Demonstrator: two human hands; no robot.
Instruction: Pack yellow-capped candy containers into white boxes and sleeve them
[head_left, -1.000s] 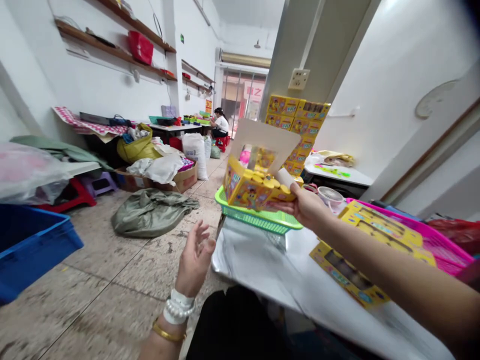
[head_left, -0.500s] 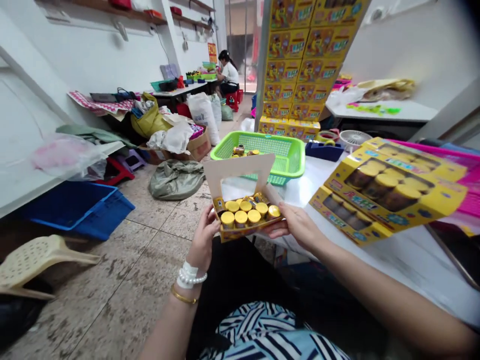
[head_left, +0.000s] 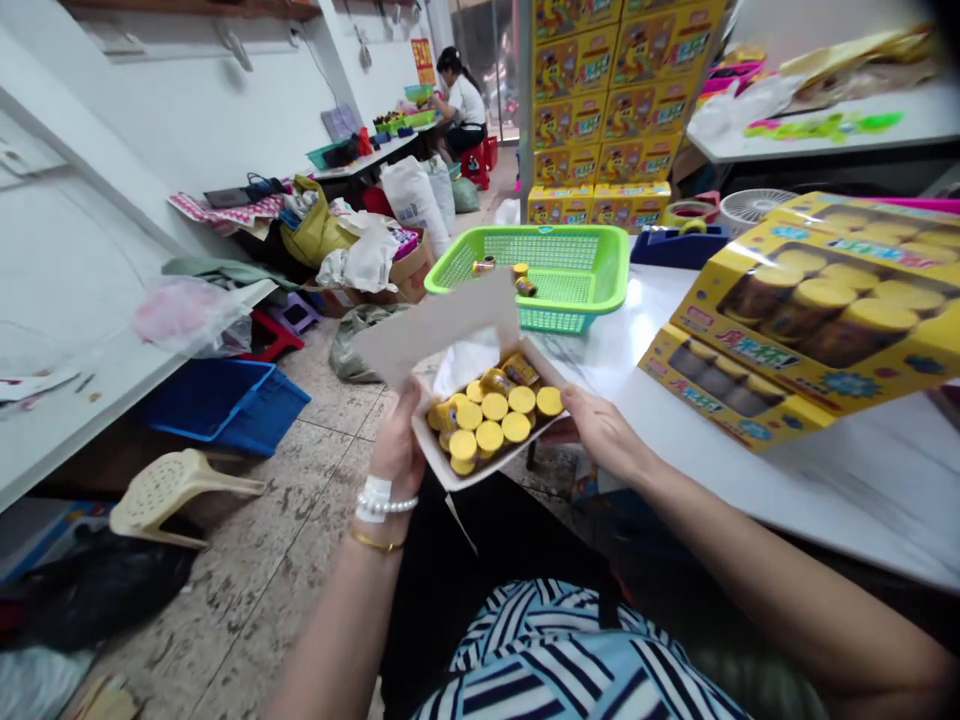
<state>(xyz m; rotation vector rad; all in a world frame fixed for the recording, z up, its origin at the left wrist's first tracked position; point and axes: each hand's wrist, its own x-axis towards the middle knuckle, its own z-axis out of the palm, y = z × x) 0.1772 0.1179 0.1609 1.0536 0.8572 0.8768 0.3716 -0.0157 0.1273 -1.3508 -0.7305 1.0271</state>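
Between my hands is a small cardboard box [head_left: 441, 330], its windowed lid raised and its inside facing me. Several small jars with yellow caps [head_left: 490, 438] fill it; most stand upright, while a few at the back lie on their sides. My left hand [head_left: 397, 435] grips the box's left side, fingers partly hidden behind it. At the right end, my right hand [head_left: 604, 430] holds the box with the thumb near the rim and the fingers underneath. Just beyond the box, a green plastic basket [head_left: 600, 290] contains a few more jars [head_left: 526, 287].
Yellow packed boxes [head_left: 780, 350] sit on the white table [head_left: 720, 500] to the right, near a blue tape dispenser [head_left: 679, 250]. Tall stacked cartons [head_left: 611, 110] stand behind. A blue crate [head_left: 225, 400] and a cream stool [head_left: 169, 495] are left. Another person [head_left: 465, 100] sits far back.
The box has tilted toward me, its left end lower, showing more of the jars inside. Its lid has swung left. The whole view has shifted somewhat; both hands keep their hold.
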